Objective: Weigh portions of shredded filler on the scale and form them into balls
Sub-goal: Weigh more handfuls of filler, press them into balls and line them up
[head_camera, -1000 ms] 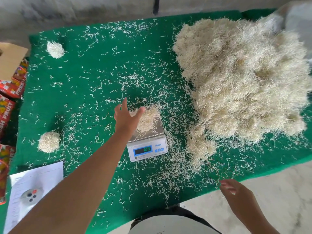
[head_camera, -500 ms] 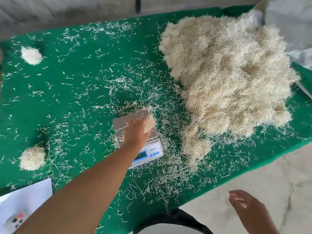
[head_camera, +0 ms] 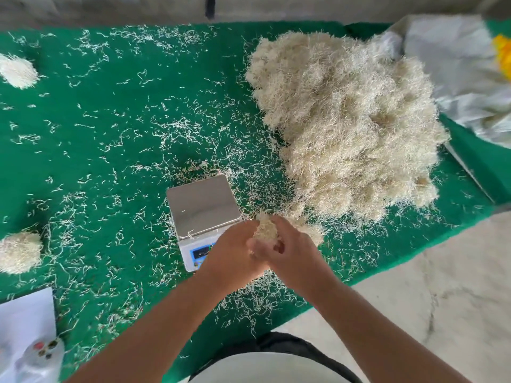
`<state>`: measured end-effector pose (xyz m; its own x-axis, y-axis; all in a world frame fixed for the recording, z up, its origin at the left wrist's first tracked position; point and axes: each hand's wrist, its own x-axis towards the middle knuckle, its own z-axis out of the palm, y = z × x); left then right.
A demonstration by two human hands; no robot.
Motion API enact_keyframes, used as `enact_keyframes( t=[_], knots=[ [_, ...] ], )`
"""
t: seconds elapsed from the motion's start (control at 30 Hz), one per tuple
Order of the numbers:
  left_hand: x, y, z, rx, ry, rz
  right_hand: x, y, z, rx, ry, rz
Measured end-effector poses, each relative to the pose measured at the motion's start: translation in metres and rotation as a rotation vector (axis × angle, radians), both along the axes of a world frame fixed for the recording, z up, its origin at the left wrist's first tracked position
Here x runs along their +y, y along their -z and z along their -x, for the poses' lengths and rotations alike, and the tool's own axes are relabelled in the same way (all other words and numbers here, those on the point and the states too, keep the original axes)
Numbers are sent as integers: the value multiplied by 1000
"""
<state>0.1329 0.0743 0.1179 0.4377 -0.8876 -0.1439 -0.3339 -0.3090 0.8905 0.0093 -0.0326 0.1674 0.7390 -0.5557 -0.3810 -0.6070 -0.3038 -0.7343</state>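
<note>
A small white digital scale (head_camera: 203, 205) with a bare steel platform sits on the green table. Just right of its front corner, my left hand (head_camera: 233, 254) and my right hand (head_camera: 290, 255) cup a wad of shredded filler (head_camera: 266, 230) between them, fingers curled round it. A large heap of pale shredded filler (head_camera: 345, 123) lies to the right. Two finished balls rest at the left: one near the front edge (head_camera: 19, 251), one at the far left (head_camera: 18, 71).
Loose shreds litter the green table cover (head_camera: 110, 134). A white sheet of paper with a small device (head_camera: 41, 355) lies at the front left. A grey plastic bag (head_camera: 456, 78) sits at the far right. Bare floor shows beyond the table's right front edge.
My left hand lifted the filler portion off the scale and brought it right; my right hand rose from below the table edge and joined it round the wad. The platform now stands bare.
</note>
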Motion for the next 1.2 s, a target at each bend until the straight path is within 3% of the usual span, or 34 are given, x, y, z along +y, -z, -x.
enact_keyframes(
  t=[0.27, 0.43, 0.57, 0.67, 0.8, 0.9, 0.97, 1.07, 1.1, 1.13, 1.2],
  knots=[
    [31, -12, -3, 95, -72, -243, 10, 21, -18, -44, -32, 137],
    [15, -22, -4, 33, -20, -410, -4, 32, -24, -50, -62, 200],
    [-8, -29, 0, -16, -68, -424, -25, 36, -30, -49, -113, 278],
    [-25, -36, 11, -94, -12, -425, -65, 40, -23, -36, -84, 405],
    [-14, -29, 27, -52, -45, -503, -180, 40, 19, 100, 289, 438],
    [4, -10, 27, -141, -21, -613, -227, 40, 33, 113, 282, 454],
    [2, -10, 27, -14, -186, -628, -239, 42, 27, 149, 228, 400],
    [-11, -19, 26, 53, -394, -550, -243, 44, 20, 299, 167, 162],
    [-18, -17, 28, 183, -511, -460, -240, 41, 20, 341, 143, 152],
    [-25, -24, 32, 209, -492, -397, -236, 36, 20, 347, 132, 201],
    [-43, -45, 36, 417, -562, -331, -219, 18, 17, 205, 130, 282]
  ],
)
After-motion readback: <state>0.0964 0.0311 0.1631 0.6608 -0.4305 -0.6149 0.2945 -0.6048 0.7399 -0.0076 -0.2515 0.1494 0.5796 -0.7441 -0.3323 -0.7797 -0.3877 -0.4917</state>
